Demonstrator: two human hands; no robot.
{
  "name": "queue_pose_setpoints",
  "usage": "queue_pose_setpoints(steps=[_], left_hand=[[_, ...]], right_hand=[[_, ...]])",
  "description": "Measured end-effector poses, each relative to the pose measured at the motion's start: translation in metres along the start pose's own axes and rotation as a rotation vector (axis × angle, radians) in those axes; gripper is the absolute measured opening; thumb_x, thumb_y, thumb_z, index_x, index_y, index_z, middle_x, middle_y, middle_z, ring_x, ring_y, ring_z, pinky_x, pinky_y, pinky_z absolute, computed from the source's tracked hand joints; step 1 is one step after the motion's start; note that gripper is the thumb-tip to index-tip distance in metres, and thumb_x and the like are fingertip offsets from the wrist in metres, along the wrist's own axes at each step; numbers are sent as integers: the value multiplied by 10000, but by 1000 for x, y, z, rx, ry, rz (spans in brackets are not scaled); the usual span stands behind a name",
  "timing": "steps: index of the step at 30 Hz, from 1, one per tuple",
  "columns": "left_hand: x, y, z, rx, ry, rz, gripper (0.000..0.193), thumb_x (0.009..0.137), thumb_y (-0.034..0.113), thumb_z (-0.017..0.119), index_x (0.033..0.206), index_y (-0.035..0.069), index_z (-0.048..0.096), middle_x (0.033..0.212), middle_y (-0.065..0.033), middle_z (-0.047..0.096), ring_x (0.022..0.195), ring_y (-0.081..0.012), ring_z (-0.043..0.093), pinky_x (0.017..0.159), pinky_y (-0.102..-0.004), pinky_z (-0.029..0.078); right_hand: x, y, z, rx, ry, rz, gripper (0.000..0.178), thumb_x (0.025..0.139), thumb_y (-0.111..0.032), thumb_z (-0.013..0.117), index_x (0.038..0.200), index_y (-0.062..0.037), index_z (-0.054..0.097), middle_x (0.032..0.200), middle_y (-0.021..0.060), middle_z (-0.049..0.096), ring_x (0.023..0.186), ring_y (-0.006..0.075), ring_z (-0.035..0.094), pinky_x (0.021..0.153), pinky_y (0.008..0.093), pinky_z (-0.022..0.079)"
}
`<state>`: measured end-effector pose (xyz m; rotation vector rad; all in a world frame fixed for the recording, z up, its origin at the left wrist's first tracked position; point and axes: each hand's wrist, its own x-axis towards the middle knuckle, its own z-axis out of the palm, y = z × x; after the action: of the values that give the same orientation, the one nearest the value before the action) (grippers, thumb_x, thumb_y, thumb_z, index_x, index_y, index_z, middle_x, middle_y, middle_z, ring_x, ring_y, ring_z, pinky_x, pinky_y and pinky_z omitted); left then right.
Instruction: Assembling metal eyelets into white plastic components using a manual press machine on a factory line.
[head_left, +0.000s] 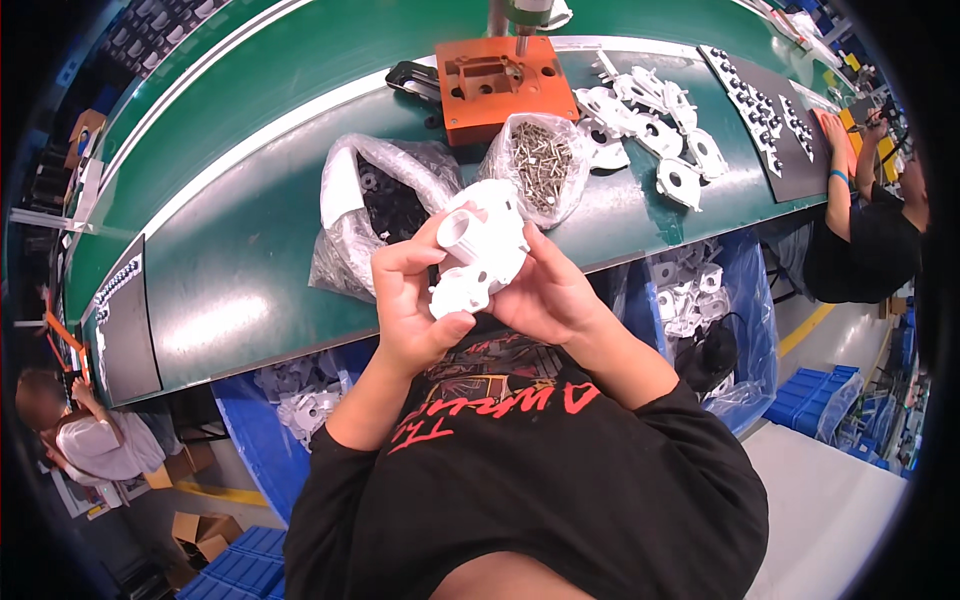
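Between my two hands, in front of the bench edge, is a white plastic housing part [497,250] with a short round tube on it. My left hand [408,285] is closed around its left side, the thumb at the lower lobe. On the other side my right hand [552,290] grips the part, thumb along its right edge, with some fingers hidden beneath. Just beyond it stand a clear bag of screws [541,165] and a clear bag of small black parts [395,205]. Behind the screws sits an orange fixture block [503,85] under a vertical tool [523,30].
Several white housing parts [655,120] lie piled right of the fixture on the green bench [240,290]. Blue-lined bins with white parts [690,295] stand below the bench edge. A co-worker [865,230] is at the right, another person [105,440] at the far left.
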<state>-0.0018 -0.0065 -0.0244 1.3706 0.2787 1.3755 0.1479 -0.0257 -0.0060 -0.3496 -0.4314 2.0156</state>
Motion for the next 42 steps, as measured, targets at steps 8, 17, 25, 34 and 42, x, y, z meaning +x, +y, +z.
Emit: queue_pose_setpoints(steps=[8, 17, 25, 34, 42], left_hand=[[0, 5, -20, 572, -121, 122, 594, 705, 166, 746, 1125, 72, 337, 1233, -235, 506, 1167, -329, 498, 1034, -461, 278], [43, 33, -20, 855, -247, 225, 312, 675, -7, 666, 970, 65, 595, 1045, -133, 639, 902, -302, 613, 841, -430, 439], [159, -43, -47, 1354, -358, 367, 103, 797, 151, 573, 886, 100, 568, 726, -89, 622, 666, -281, 626, 542, -402, 476], [185, -124, -61, 1514, -466, 323, 157, 829, 193, 524, 952, 137, 604, 778, -102, 633, 714, -302, 628, 572, -418, 497], [177, -99, -76, 1487, -564, 387, 210, 827, 226, 562, 1002, 122, 615, 925, -126, 610, 924, -298, 578, 789, -419, 461]], right_hand=[[5, 1, -6, 120, -72, 88, 626, 906, -524, 396, 1356, -91, 347, 1323, 112, 452, 1196, 295, 461, 986, 474, 381], [0, -6, -14, 81, -200, 353, 856, 858, -699, 170, 1272, 4, 431, 1168, 212, 549, 1009, 338, 576, 763, 450, 492], [-13, -81, -22, -1148, 221, -209, 248, 857, -126, 564, 1055, 21, 594, 841, 125, 639, 704, 185, 614, 630, 260, 482], [18, -81, -44, -2149, 352, -597, 222, 751, -124, 664, 966, -77, 640, 808, 71, 550, 824, 243, 519, 727, 355, 418], [28, -83, -39, -2229, 284, -606, 128, 732, -87, 662, 850, -69, 614, 737, 53, 546, 747, 241, 521, 709, 351, 397]])
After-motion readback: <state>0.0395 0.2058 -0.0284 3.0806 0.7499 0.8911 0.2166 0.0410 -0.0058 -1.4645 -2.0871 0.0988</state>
